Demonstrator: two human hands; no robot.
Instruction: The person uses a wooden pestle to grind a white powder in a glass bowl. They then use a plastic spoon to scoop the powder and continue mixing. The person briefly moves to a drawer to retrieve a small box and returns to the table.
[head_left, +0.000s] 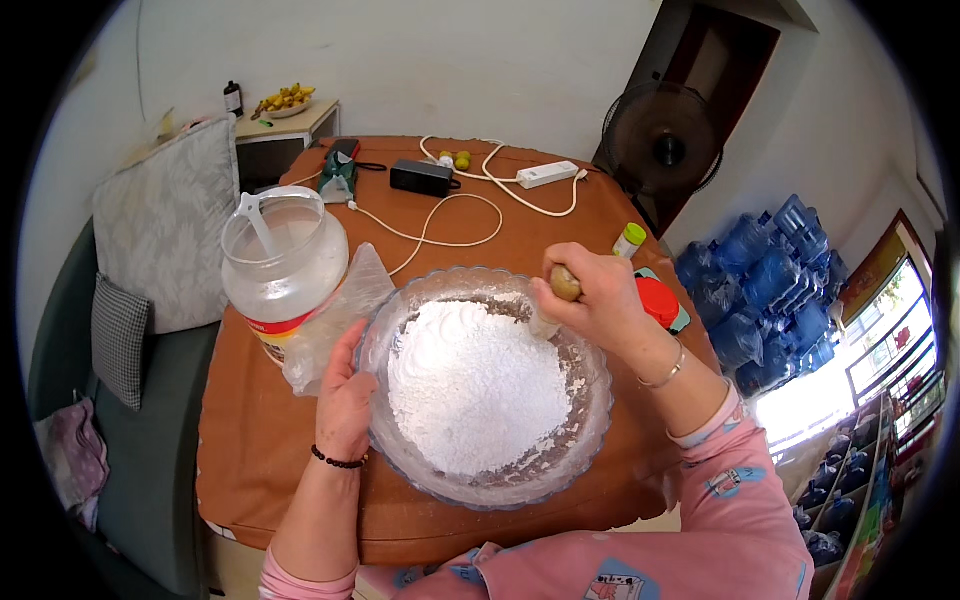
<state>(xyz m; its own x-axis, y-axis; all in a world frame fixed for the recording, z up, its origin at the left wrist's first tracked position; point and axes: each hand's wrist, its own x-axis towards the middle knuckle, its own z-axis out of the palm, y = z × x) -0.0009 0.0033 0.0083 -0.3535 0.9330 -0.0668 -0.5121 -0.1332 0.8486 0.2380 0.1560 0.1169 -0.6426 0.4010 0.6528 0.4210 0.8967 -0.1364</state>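
Observation:
A wide clear bowl (495, 499) with a scalloped rim stands on the table before me. White powder (480, 386) is heaped inside, with loose bits clinging to the wall at the right. My left hand (346, 397) grips the bowl's left rim, the thumb at its edge. In my right hand (600, 292) is a wooden stick (565, 283), probably a rolling pin, its rounded end towards me. Its pale lower end (543, 325) reaches into the bowl at the upper right, beside the powder; the middle is hidden by my fingers.
Left of the bowl stand a big clear jar (289, 262) with a white handle in it and a crumpled plastic bag (330, 337). White cables (427, 241), a black adapter (421, 178) and a power strip (547, 174) lie behind. A red lid (658, 302) and green-capped bottle (630, 238) are at right.

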